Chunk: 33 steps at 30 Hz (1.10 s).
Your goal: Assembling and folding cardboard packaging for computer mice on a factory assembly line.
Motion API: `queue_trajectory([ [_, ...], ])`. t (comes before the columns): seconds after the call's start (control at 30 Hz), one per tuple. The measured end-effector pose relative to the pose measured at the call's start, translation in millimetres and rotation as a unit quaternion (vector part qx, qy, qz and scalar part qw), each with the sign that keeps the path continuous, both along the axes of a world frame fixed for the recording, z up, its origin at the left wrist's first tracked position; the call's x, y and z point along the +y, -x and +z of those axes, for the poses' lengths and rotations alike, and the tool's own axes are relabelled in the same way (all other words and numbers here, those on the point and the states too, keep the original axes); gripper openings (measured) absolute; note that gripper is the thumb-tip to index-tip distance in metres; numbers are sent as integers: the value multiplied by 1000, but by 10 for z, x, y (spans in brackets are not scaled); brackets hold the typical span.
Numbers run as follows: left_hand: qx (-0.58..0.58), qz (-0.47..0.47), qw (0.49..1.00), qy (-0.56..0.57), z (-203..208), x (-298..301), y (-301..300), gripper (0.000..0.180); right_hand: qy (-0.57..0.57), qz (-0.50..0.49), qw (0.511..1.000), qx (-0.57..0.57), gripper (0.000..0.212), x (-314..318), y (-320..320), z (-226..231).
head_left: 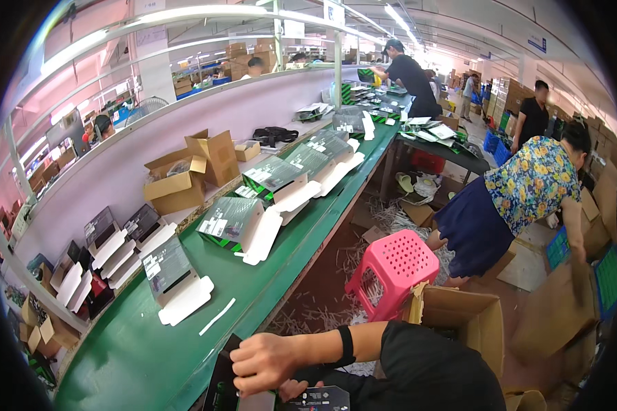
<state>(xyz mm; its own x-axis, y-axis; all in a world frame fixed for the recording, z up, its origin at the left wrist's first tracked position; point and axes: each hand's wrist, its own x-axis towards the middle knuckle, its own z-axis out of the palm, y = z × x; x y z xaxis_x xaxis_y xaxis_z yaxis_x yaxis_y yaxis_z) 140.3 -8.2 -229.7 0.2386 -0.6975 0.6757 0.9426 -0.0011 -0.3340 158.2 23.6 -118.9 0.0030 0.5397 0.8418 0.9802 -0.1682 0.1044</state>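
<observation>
My right hand (pixel 264 362), a dark band on its wrist, is closed with curled fingers on the raised dark edge of a black box (pixel 219 373). Only some fingers of my left hand (pixel 293 389) show, low beside it, bent against the box. Next to those fingers lies a dark printed panel (pixel 319 399) with small light markings; whether it belongs to the same box I cannot tell. The lower picture edge cuts off most of the box. Ahead on the green belt (pixel 127 349) rests a dark carton (pixel 168 270) with its white flap open, beside a white paper strip (pixel 217 316).
More open cartons (pixel 233 222) line the belt, and others stack at its left side. Brown boxes (pixel 178 181) stand by the partition. A pink stool (pixel 394 270), paper shreds and a large cardboard box (pixel 459 315) are to the right. A person in a floral top (pixel 531 178) bends nearby.
</observation>
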Motion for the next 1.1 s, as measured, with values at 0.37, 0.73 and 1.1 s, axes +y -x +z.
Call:
queue_trajectory([
  [0.37,124,291,947,-56,-274,1634,812,23,-37,-101,969,224,20,17,-23,-113],
  [0.73,181,268,929,-181,-33,1875,1022,27,-40,-89,964,249,15,292,-181,-174],
  [1.1,224,229,940,-119,13,1823,1018,26,-27,-131,964,230,15,281,-262,-284],
])
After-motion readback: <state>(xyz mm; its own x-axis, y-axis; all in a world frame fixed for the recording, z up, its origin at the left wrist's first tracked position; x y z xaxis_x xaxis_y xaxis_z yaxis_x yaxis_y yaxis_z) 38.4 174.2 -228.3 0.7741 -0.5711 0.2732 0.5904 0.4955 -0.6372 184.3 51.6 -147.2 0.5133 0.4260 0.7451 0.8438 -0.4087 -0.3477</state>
